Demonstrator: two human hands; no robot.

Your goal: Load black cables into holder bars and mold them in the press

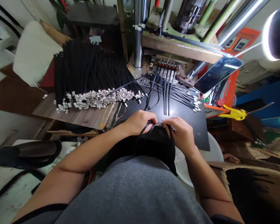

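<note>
Left hand (pixel 140 122) and right hand (pixel 180 135) — fingers (pixel 153 117) pinched narrow on a black cable (pixel 146 128), at the near edge of the black desk (pixel 191 137); cable bundle (pixel 88 77) beyond, on a wooden board (pixel 79 116) — far left.

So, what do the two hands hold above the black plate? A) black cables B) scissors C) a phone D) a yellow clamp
A: the left hand and right hand pinch black cables between their fingers, above the black plate.
</note>
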